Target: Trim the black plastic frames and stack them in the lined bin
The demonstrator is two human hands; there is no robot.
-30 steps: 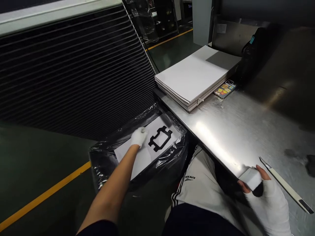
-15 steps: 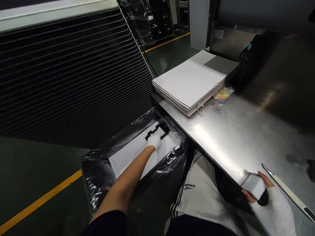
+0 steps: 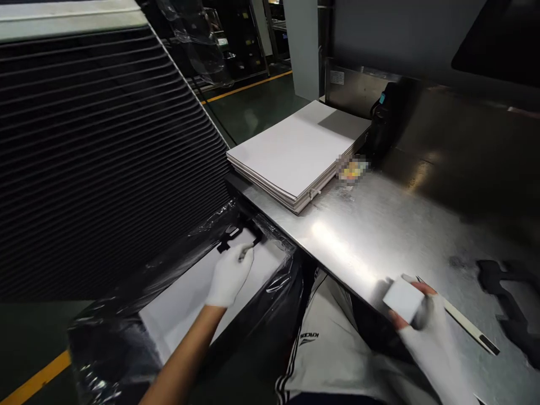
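Observation:
My left hand (image 3: 230,273), in a white glove, is over the white sheet inside a box lined with clear plastic (image 3: 291,264). Its fingers are curled closed, and I see nothing between them. Just beyond the fingertips, a flat black bracket-shaped piece (image 3: 223,246) lies on the sheet (image 3: 177,315). Whether they touch it is unclear. My right hand (image 3: 426,320), also gloved but with bare thumb and finger tips, grips a small white block (image 3: 404,299) at the metal table's near edge. A slim white-handled tool (image 3: 464,320) with a dark end lies beside it.
A stack of white sheets (image 3: 291,152) rests on the metal table (image 3: 337,247). Another black bracket-shaped piece (image 3: 502,292) lies at the right. A dark ribbed panel (image 3: 93,157) slopes over the left side. A black object (image 3: 382,121) stands behind the stack.
My left hand has drawn back slightly from the black piece, which stays on the sheet. The right hand keeps the white block, now tilted differently. The view has swung right.

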